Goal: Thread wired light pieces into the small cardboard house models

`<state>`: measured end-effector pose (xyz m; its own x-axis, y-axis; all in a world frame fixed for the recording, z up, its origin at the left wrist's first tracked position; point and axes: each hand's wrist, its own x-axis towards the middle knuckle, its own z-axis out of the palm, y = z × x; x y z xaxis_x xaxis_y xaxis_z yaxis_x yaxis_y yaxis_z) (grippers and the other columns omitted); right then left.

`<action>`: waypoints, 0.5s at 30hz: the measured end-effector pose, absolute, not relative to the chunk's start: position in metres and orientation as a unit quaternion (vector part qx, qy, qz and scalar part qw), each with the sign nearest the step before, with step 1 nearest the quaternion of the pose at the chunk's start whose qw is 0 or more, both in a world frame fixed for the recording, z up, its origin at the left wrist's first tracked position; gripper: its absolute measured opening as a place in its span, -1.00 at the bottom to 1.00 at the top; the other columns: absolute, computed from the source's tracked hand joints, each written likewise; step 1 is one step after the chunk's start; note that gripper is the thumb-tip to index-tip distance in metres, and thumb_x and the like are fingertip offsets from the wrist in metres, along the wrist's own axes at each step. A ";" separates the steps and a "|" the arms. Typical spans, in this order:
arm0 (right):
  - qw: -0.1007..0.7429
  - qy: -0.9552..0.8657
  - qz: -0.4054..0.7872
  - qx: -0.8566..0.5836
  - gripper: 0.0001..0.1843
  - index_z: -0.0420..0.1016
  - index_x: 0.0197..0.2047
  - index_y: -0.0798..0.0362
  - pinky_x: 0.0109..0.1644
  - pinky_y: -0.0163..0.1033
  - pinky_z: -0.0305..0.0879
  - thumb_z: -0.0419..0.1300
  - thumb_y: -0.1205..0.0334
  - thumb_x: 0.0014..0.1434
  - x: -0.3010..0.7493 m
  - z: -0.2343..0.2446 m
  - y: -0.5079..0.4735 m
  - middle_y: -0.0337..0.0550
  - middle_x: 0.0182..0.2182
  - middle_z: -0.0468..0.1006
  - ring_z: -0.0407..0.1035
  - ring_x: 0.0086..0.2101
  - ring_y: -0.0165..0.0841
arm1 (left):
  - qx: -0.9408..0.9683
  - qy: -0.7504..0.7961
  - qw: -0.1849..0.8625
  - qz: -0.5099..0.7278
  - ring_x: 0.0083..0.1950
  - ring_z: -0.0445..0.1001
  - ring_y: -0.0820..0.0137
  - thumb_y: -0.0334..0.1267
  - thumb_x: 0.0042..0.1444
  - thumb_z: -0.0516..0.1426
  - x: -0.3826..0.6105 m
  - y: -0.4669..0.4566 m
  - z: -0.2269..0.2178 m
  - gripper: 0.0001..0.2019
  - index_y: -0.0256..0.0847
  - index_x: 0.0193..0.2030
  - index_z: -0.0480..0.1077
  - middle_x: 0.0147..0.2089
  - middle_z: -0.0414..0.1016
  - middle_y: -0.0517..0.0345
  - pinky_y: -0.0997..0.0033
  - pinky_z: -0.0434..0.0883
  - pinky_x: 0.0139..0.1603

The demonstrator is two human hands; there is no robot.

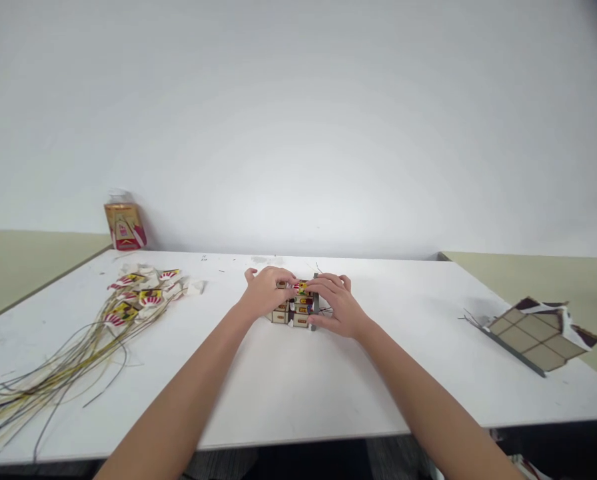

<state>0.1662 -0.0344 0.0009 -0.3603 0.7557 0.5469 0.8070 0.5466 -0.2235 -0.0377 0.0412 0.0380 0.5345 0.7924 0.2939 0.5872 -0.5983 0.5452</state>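
In the middle of the white table, a small block of cream boxes with red and yellow printed fronts [301,320] stands between my hands. A grey strip [315,303] runs along its right side, and thin dark wires stick out there. My left hand [271,288] is at the block's upper left, fingers bent together near a small red-and-white striped piece [295,287]; the fingertips partly hide what they pinch. Around the block's right side, my right hand [339,308] grips it, fingers on top and thumb at the lower edge by the strip.
On the left lies a bundle of long thin wires [73,357] with several striped and yellow printed pieces [126,310]. A gold and red container [124,227] stands at the back left by the wall. At the right rests a similar cream panelled block [531,337], tilted, with a grey strip.
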 end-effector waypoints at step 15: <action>0.334 -0.804 -0.039 -0.491 -0.12 0.05 0.32 0.00 0.21 0.03 -0.01 0.12 -0.32 0.08 0.172 -0.003 -0.033 0.10 0.24 0.25 0.11 0.20 -0.10 | 0.913 0.366 0.143 0.106 0.29 0.21 -0.07 0.21 -0.30 0.32 -0.063 0.040 0.045 0.04 0.10 0.36 0.04 0.31 0.26 -0.02 -0.21 0.02 0.25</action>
<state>0.1718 -0.0333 -0.0029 -0.2948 0.7631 0.5751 0.8151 0.5149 -0.2654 -0.0632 0.0402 0.0446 0.7097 0.6990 0.0881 0.6385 -0.6910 0.3388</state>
